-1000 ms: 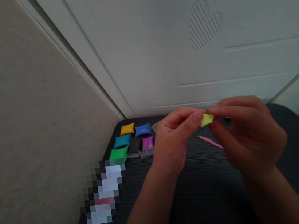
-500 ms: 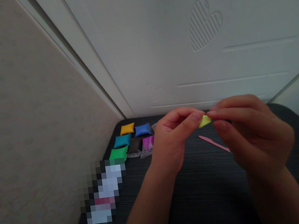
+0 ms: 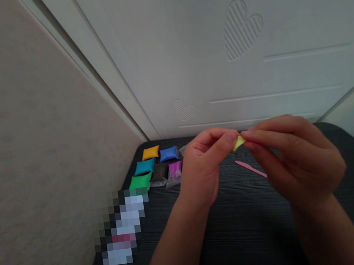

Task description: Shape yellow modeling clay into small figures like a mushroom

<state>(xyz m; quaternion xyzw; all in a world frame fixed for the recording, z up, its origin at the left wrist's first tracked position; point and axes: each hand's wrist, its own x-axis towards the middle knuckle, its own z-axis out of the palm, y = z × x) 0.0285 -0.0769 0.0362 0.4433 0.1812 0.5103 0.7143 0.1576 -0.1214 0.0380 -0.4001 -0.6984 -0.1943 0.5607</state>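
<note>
Above the dark table [image 3: 240, 215] — a yellow piece [image 3: 239, 143], pinched.
Left hand [image 3: 202, 166] grips one end, right hand [image 3: 301, 157] the other — its exact shape hard to tell; pink tool [image 3: 250, 168] lying below.

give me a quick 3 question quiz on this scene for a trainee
1. Pick one: the small piece at the fingertips of the left hand and right hand is a) yellow, b) blue, c) red.
2. True or false: the pink tool lies on the table.
3. Which packet lies between the green packet and the purple packet?

Key: 1. a. 2. True. 3. The dark packet.
</note>
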